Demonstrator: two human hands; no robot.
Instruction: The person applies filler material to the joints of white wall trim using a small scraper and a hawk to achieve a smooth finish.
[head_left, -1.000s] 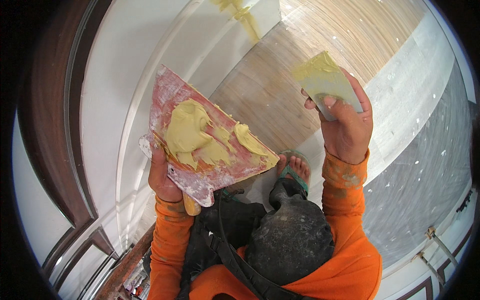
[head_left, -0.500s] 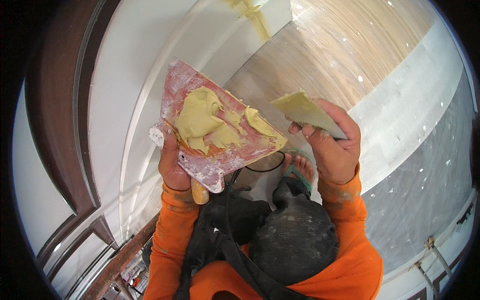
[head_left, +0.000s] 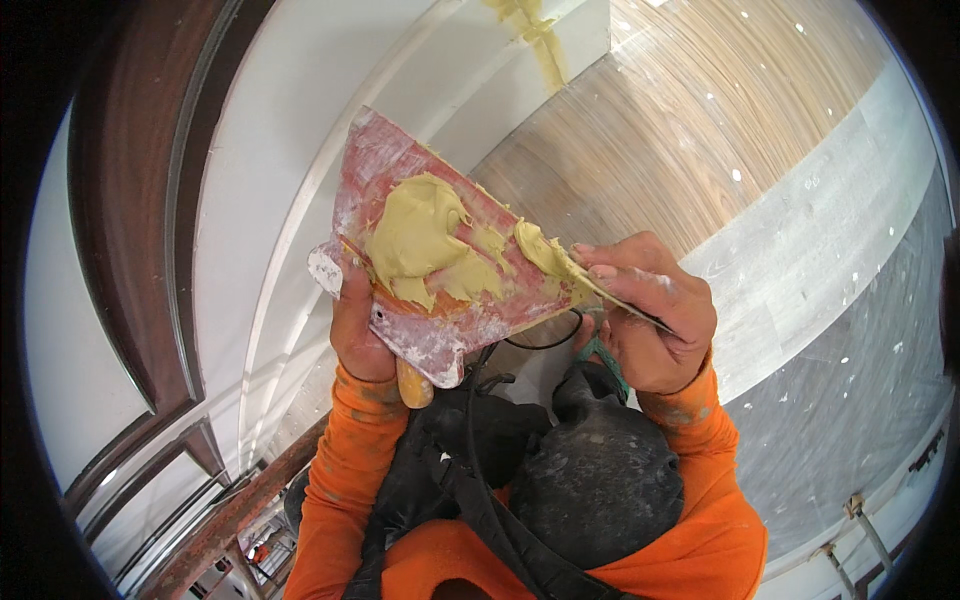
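Observation:
My left hand (head_left: 362, 335) is closed on a reddish, triangular-looking putty board (head_left: 375, 150), its thumb over the near left edge. A mound of yellow putty (head_left: 415, 230) sits on the board, with a smaller ridge near its right edge. A rounded wooden handle (head_left: 413, 385) pokes out below the board, beside my left hand; what it belongs to is hidden. Pinched in my right hand (head_left: 660, 320) is a thin, flat putty spreader (head_left: 612, 293), seen almost edge-on. Its putty-coated end meets the board's right edge at the small ridge.
A white moulded wall panel (head_left: 300, 120) with dark wood trim (head_left: 125, 190) runs along the left. Yellow putty streaks mark a white ledge (head_left: 535, 30) at the top. White-spotted wood-look flooring (head_left: 740, 130) lies right; a rusty bar (head_left: 240, 510) crosses lower left, metal poles (head_left: 870, 525) lower right.
My right hand has brought the spreader down and left from beside the board to its right edge, turning it nearly edge-on. The board has shifted slightly right in the picture.

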